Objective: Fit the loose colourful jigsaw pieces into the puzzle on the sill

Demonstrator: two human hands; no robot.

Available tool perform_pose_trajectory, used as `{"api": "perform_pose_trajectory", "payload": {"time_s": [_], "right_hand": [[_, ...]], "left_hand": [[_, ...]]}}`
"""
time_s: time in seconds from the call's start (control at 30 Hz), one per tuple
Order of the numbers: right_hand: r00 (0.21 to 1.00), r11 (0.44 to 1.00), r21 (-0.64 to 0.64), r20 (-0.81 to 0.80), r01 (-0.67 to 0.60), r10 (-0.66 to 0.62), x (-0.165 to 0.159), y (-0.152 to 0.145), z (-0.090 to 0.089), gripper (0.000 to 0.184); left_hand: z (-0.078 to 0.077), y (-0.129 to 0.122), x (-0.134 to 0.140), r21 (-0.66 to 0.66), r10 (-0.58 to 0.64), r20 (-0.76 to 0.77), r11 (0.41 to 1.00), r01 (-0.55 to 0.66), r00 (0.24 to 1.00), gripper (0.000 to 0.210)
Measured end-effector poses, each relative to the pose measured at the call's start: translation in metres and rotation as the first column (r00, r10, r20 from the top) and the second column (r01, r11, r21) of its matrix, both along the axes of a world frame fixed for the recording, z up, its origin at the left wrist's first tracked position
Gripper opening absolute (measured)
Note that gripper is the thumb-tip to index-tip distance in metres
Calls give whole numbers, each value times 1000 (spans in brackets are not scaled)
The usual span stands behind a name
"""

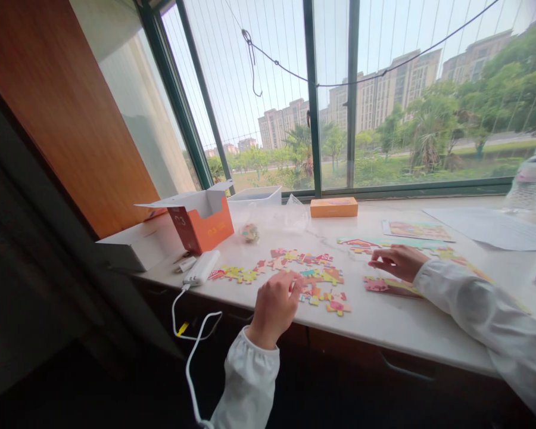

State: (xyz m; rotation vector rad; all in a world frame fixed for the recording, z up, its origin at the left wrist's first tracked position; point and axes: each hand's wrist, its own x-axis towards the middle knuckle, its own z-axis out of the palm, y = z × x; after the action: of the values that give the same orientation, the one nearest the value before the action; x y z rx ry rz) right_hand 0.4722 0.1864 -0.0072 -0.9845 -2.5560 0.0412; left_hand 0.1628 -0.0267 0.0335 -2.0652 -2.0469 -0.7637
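While the left hand [274,304] apparently sorts multicoloured, knobbed cardboard jigsaw pieces [338,307] — grip unclear — the right hand [397,262] is loosely open; next likely calls for edge-matching

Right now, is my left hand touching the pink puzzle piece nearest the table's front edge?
Apart: the head view shows white tabletop between the left hand and that pink puzzle piece.

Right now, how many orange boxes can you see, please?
2: an open box at the left, a closed box by the window. More may be hidden.
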Motion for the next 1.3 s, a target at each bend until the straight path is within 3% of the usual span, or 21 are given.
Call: {"api": "perform_pose_trajectory", "payload": {"time_s": [0.13,0.37,0.6,0.77,1.03,1.3], "right_hand": [[999,1000,22,-34,11,-11,3,4,-7,58],[1000,1000,6,3,0,0,4,5,-10,54],[999,1000,5,33,-18,18,0,4,-11,55],[999,1000,0,30,-21,21,-1,2,-8,53],[999,1000,9,16,-28,28,-2,1,-8,48],[999,999,24,26,-25,25,-3,-1,-5,47]], "left_hand": [[-15,-17,11,-6,15,61,1000,-14,998,34],[-36,-40,-15,105,93,143,989,-108,985,29],[-50,-58,-19,152,146,146,974,-168,979,29],[-59,-60,-23,178,166,102,967,-182,981,33],[-58,-56,-22,226,136,55,963,-145,989,30],[-66,-50,-20,295,186,12,938,-181,983,29]]}}
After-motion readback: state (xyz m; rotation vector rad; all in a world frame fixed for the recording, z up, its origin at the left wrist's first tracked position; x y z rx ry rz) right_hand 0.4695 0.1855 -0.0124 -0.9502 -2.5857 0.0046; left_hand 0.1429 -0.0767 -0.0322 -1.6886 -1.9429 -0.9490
